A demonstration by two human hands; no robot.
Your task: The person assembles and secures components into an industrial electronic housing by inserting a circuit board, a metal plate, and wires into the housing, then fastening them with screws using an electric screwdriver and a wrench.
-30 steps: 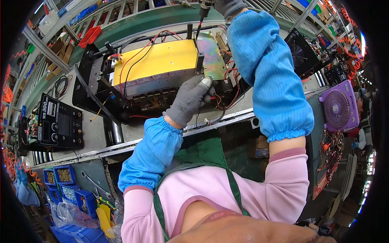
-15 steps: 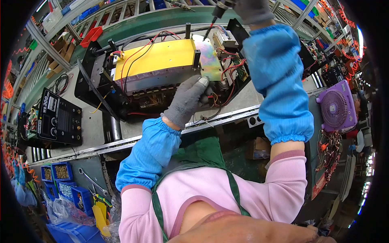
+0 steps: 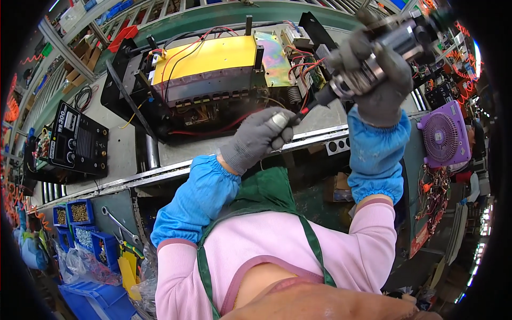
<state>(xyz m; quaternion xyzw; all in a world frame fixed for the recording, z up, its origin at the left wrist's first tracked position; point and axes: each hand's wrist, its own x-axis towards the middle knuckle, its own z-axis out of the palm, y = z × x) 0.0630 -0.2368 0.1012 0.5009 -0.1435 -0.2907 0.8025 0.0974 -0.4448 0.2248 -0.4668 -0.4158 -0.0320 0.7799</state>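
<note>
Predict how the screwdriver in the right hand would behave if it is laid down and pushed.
The screwdriver would probably roll, because it looks round. It may be heavy for its size, since much of it looks metal.

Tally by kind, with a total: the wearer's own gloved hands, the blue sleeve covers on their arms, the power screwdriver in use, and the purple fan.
Gloved hands: 2
Sleeve covers: 2
Power screwdriver: 1
Purple fan: 1
Total: 6

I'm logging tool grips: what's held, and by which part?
The right hand holds a power screwdriver around its metal body; the left hand is at the tip of the bit, its hold unclear.
</note>
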